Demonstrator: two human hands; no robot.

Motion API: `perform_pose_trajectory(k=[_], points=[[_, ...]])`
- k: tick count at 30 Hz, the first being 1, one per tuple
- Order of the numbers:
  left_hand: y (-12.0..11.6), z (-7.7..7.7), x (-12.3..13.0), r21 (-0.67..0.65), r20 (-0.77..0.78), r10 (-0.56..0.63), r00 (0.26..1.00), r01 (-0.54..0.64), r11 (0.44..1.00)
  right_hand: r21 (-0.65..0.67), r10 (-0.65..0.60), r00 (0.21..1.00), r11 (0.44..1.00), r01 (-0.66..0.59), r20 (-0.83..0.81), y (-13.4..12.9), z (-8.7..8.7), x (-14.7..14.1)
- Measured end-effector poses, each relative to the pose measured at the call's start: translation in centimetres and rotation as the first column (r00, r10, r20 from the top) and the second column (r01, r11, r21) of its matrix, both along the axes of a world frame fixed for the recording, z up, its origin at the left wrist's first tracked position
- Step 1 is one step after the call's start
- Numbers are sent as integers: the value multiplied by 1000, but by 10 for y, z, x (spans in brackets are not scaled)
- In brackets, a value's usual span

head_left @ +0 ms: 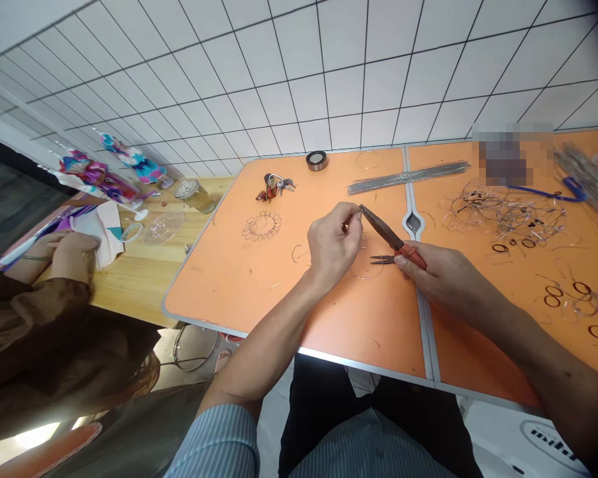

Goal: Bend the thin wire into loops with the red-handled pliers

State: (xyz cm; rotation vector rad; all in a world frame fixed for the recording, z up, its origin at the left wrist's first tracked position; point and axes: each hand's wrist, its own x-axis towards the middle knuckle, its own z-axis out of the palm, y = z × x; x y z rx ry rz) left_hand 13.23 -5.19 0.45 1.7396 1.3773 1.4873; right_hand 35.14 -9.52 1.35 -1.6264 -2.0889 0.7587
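My right hand (443, 272) is wrapped round the red handles of long-nose pliers (385, 230), whose dark jaws point up and left. Right at the jaw tips, my left hand (335, 240) is closed in a pinch; what its fingers hold is too small to make out. A second pair of slim dark jaws (383, 259) shows below my right hand, with the rest hidden. Thin curved wire (366, 275) lies on the table under my hands. Left of them is a ring of looped wire (262, 226), flower-like in outline.
On the orange folding table (219, 279) are a tape roll (317, 160), keys (276, 187), straight wires (408, 176), tangled wire (508, 212) and several dark rings (553, 295). At left, another person's hands (72, 252) rest by a lidded glass jar (195, 195) and dressed dolls (132, 158).
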Motion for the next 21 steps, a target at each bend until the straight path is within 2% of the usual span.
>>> perform_pose_trajectory(k=[21], points=[[0,-1,0,-20,-22,9,1000,-9,1000,-4,-24,999,1000,24,-37,-6,5,-7]])
